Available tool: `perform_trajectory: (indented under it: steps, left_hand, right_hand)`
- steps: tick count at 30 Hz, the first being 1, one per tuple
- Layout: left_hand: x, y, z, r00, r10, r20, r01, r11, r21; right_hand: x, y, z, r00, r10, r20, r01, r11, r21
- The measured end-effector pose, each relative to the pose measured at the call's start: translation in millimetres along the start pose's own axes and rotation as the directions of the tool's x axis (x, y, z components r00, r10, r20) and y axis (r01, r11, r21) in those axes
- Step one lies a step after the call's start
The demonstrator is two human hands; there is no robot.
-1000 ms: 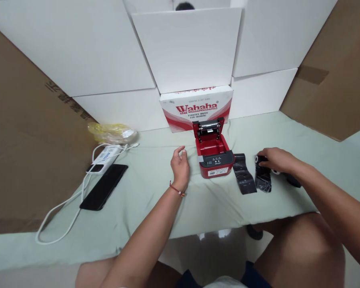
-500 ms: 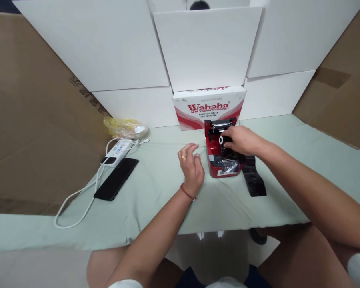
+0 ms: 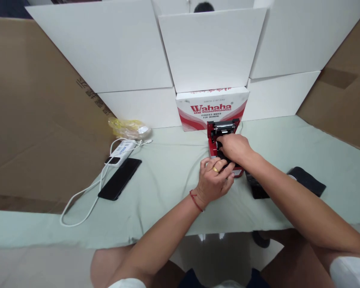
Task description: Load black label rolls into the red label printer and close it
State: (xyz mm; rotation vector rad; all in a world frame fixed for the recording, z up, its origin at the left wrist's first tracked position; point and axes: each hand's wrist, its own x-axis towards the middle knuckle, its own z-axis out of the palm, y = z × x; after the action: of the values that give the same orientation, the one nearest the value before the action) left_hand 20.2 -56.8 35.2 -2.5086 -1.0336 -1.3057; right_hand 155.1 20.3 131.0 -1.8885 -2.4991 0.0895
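A small red label printer (image 3: 212,138) stands open on the pale green cloth, its lid raised toward the back. My right hand (image 3: 234,147) is over the printer's open bay, pressing a black roll (image 3: 219,147) down into it; most of the roll is hidden under my fingers. My left hand (image 3: 213,180), with a gold ring and a red wrist string, rests against the printer's front, fingers curled on its front edge. A loose black strip (image 3: 257,191) lies just right of the printer, partly under my right forearm.
A Wahaha carton (image 3: 212,108) stands behind the printer against white foam boards. A black phone (image 3: 120,178), a white power bank with cable (image 3: 121,150) and a yellow plastic bag (image 3: 128,127) lie at the left. A black flat piece (image 3: 306,181) lies at the right. Brown cardboard stands on both sides.
My right hand picked up the black roll from the right of the printer and brought it into the open bay. My left hand moved right onto the printer's front.
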Motion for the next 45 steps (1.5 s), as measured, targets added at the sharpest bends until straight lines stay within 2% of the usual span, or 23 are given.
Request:
perform_trajectory:
  steps: [4, 8, 9, 11, 13, 14, 15, 16, 18, 21, 24, 27, 32, 35, 37, 39, 41, 43, 45]
  left_hand:
    - [1, 2, 2.6, 0.999, -0.022, -0.036, 0.023, 0.999, 0.041]
    - [3, 7, 5.7, 0.999, -0.037, -0.022, 0.039, 0.997, 0.068]
    - [3, 9, 6.6, 0.999, -0.034, -0.016, 0.035, 0.996, 0.083]
    - [2, 10, 8.6, 1.000, -0.024, -0.009, 0.025, 0.994, 0.110]
    - [2, 10, 10.9, 1.000, -0.018, -0.004, 0.018, 0.992, 0.125]
    - [1, 10, 12.0, 1.000, -0.016, -0.002, 0.016, 0.991, 0.131]
    - [1, 10, 13.0, 1.000, -0.014, -0.003, 0.014, 0.990, 0.138]
    - [0, 9, 13.8, 1.000, -0.013, -0.005, 0.014, 0.990, 0.144]
    - [0, 9, 14.7, 1.000, -0.019, -0.009, 0.020, 0.989, 0.149]
    - [-2, 10, 14.6, 1.000, -0.019, -0.020, 0.022, 0.990, 0.141]
    - [-4, 12, 13.2, 0.999, 0.023, -0.045, -0.018, 0.992, 0.121]
    - [-4, 12, 11.6, 0.996, 0.049, -0.068, -0.043, 0.995, 0.094]
    - [0, 12, 8.2, 0.991, 0.070, -0.115, -0.065, 0.997, 0.050]
    - [-2, 9, 5.2, 0.992, 0.024, -0.121, -0.034, 0.996, -0.079]
    - [-4, 4, 3.4, 0.982, -0.098, -0.162, 0.061, 0.974, -0.220]
    - [-5, -7, 3.6, 0.923, -0.330, -0.197, 0.239, 0.894, -0.379]
    - [-5, -21, 6.5, 0.808, -0.573, -0.139, 0.419, 0.724, -0.549]
    - [-4, -35, 11.9, 0.729, -0.684, 0.036, 0.495, 0.490, -0.718]
    - [-2, -46, 18.1, 0.698, -0.688, 0.198, 0.499, 0.269, -0.824]
  right_hand:
    - [12, 2, 8, 1.000, -0.025, 0.015, 0.024, 0.998, 0.065]
    - [2, 7, 3, 0.991, -0.131, -0.034, 0.135, 0.975, 0.178]
    - [-4, 9, -1, 0.986, -0.146, -0.082, 0.160, 0.963, 0.215]
    - [-12, 13, -12, 0.958, -0.122, -0.260, 0.196, 0.940, 0.281]
    - [-14, 19, -23, 0.879, -0.064, -0.472, 0.221, 0.933, 0.285]
    - [-11, 23, -26, 0.836, -0.053, -0.546, 0.228, 0.939, 0.258]
    - [-6, 27, -28, 0.813, -0.062, -0.580, 0.229, 0.948, 0.219]
    - [-1, 31, -29, 0.816, -0.090, -0.572, 0.234, 0.955, 0.184]
    - [6, 37, -26, 0.865, -0.148, -0.479, 0.246, 0.957, 0.150]
    - [1, 43, -16, 0.908, -0.184, -0.376, 0.255, 0.955, 0.149]
    - [-20, 46, -3, 0.901, -0.215, -0.376, 0.279, 0.952, 0.123]
    - [-39, 50, 10, 0.906, -0.283, -0.315, 0.333, 0.935, 0.119]
    - [-45, 53, 23, 0.911, -0.336, -0.239, 0.373, 0.919, 0.128]
    - [-43, 51, 22, 0.922, -0.316, -0.223, 0.349, 0.928, 0.129]
    - [-48, 49, 23, 0.923, -0.302, -0.237, 0.342, 0.927, 0.152]
    - [-62, 45, 31, 0.905, -0.294, -0.308, 0.362, 0.912, 0.192]
    - [-81, 39, 44, 0.857, -0.303, -0.416, 0.417, 0.883, 0.216]
    - [-99, 33, 58, 0.799, -0.316, -0.512, 0.471, 0.857, 0.206]
    - [-112, 27, 69, 0.755, -0.316, -0.574, 0.493, 0.851, 0.180]
